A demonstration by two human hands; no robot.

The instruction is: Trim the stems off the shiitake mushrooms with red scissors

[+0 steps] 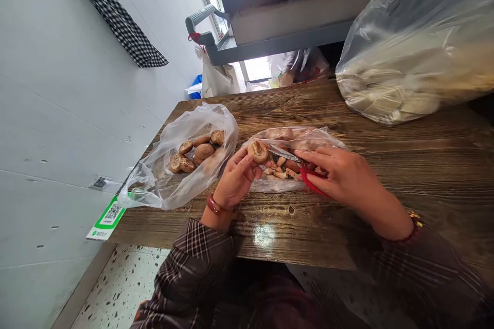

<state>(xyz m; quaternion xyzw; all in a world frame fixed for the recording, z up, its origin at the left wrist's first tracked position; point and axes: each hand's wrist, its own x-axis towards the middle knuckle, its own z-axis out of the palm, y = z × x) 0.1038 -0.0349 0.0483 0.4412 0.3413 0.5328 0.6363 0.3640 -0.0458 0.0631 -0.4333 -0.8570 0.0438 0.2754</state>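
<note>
Pinched in the fingers of my left hand [236, 177] is a brown mushroom [258, 151], its underside turned up toward me. My right hand [343, 172] grips red-handled scissors [312, 183], whose metal blades point left and lie close beside the mushroom. Beneath both hands a clear plastic bag [266, 183] holds cut mushroom stems [280, 175] and more mushrooms, partly hidden by my fingers and the plastic. To the left, another open plastic bag [226, 118] contains several whole brown mushrooms [204, 152].
The bags lie on a dark wooden table [270, 226]. A large plastic bag with pale contents [401, 87] stands at the back right. A green-and-white QR code card [108, 220] sits at the left edge. Behind the table is a grey-handled cart [270, 43].
</note>
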